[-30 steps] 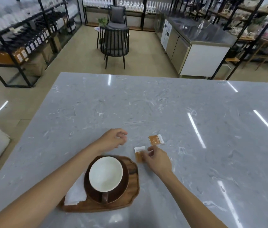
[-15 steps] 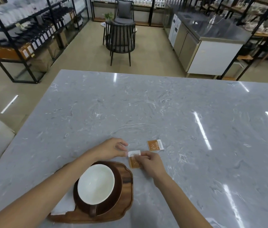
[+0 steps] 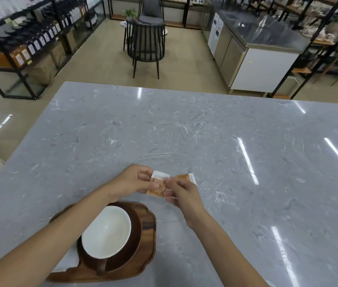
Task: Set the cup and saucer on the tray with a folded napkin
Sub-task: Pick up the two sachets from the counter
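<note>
Both hands are on one small orange-and-white paper sachet [image 3: 157,185], held just above the grey marble counter [image 3: 184,131], beyond the tray. Left hand [image 3: 131,182] pinches its left edge, thumb on top. Right hand [image 3: 179,194] pinches the right edge with curled fingertips. So each grip is closed on the same packet, nothing else in either.

Second orange-and-white sachet [image 3: 187,178] lies flat on the counter just past the right hand's knuckles, partly hidden by them.

Task's things: white-lined brown ceramic cup [image 3: 106,232] sits upright on the dark brown round saucer [image 3: 136,235], handle pointing toward the person. Saucer sits on the dark scalloped wooden tray [image 3: 149,228]. White folded napkin [image 3: 67,264] shows only as a sliver on the tray's left part, mostly under the left forearm – can't tell how neatly it lies.

Judgement: cup, saucer and napkin look placed; the sachets are an add-on step.

Key relation for the next move – the tray lies straight back toward the person from the held sachet, slightly left. The sachet's long axis runs roughly away-and-toward the person, tilted a little. Bare wood on the tray is the strip right of the saucer, nearer the right hand; the left forearm already crosses over the tray. If the sachet goes on the tray, a right-hand carry looks cleaner – short pull back, no crossing over the cup rim. Risk: clipping the cup with the left forearm.
</note>
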Demonstrator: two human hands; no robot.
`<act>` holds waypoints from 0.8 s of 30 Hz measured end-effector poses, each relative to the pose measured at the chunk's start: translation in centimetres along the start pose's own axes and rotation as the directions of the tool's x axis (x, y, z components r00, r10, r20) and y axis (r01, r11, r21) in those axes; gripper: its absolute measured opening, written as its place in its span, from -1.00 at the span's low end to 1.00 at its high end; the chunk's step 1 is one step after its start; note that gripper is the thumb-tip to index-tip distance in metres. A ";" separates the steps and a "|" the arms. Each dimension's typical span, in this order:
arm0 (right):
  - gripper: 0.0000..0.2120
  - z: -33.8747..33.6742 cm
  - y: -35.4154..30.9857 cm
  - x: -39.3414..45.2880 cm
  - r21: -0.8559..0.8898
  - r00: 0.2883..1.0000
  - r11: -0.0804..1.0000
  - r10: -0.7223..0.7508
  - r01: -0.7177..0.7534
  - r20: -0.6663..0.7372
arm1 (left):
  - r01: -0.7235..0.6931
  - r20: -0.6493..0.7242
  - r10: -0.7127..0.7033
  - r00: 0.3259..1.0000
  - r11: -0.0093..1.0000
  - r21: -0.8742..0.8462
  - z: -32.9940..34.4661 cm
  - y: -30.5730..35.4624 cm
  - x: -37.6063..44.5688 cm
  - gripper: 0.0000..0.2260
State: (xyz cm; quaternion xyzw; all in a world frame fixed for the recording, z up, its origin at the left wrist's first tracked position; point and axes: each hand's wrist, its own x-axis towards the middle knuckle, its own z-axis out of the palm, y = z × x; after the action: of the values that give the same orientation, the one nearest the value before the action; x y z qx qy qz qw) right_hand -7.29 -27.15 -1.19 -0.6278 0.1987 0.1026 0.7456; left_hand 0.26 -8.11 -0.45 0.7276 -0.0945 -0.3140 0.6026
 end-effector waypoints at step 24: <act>-0.73 -5.0 -1.2 5.3 -0.823 0.979 0.556 -0.074 -0.119 -0.191 | -0.069 -0.295 0.061 0.954 0.997 -0.017 0.9 1.9 -4.8 -0.82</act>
State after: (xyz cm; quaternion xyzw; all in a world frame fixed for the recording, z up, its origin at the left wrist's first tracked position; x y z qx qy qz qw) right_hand -2.88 -32.78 -3.07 -0.9092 0.2101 0.1288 0.3357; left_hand -3.54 -6.83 2.86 0.7545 -0.0236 -0.1834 0.6297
